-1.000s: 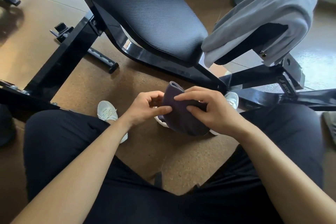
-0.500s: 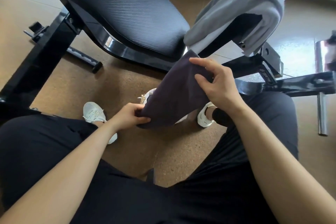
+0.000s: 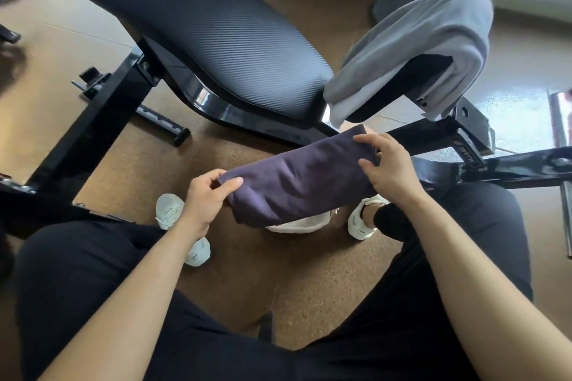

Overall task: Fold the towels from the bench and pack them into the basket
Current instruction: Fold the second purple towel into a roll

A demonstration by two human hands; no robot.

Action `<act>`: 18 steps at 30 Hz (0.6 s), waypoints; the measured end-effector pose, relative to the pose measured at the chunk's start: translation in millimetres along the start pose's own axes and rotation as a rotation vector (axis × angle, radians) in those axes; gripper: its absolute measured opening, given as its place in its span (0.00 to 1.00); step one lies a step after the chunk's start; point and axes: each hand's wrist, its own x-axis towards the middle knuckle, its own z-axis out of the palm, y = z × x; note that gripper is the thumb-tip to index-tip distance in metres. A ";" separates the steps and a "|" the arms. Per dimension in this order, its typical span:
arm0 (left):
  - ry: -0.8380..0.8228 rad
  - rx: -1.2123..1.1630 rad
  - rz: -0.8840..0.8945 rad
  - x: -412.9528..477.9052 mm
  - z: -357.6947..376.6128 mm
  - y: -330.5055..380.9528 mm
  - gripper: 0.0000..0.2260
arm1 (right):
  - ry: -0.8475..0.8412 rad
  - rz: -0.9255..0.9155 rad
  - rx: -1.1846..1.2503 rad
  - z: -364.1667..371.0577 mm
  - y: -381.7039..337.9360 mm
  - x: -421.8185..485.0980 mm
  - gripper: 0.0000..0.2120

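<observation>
Compared with half a second back: dark purple towel (image 3: pixel 297 182) now spread wider between the hands and lying flatter, no longer hanging steeply from a raised far corner; hands further apart. A second back, bunched small between hands close together.

Held in the air above the floor (image 3: pixel 247 281), in front of the knees. Left hand (image 3: pixel 204 198) pinched shut on the near-left corner, thumb on top, fingers beneath. Right hand (image 3: pixel 387 170) clamped on the far-right end, fingertips curled over the upper edge. Long axis running from the left grip up and away to the right grip, right end higher and pointing toward the bench frame (image 3: pixel 495 164). Lower long edge sagging slightly between the grips, folded, rounded; upper edge straight.

Just beyond the right grip: grey towel (image 3: pixel 427 40) draped over a bench pad, its lower corner near the purple towel's far end. Black seat pad (image 3: pixel 235 46) beyond the middle. Below the cloth, white shoes (image 3: pixel 173 213) and something pale, partly hidden. Open floor toward the body, between the thighs.
</observation>
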 end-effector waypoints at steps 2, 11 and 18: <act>0.028 -0.009 0.008 -1.6 -0.3 4.9 0.05 | -0.012 -0.074 -0.015 7.0 -5.8 -4.9 0.21; 0.034 -0.076 0.032 -8.4 12.6 11.9 0.10 | -0.080 -0.358 0.046 54.4 -40.3 -31.5 0.19; 0.059 -0.077 0.107 -15.2 25.3 16.8 0.07 | -0.245 -0.434 0.010 83.3 -52.5 -43.6 0.24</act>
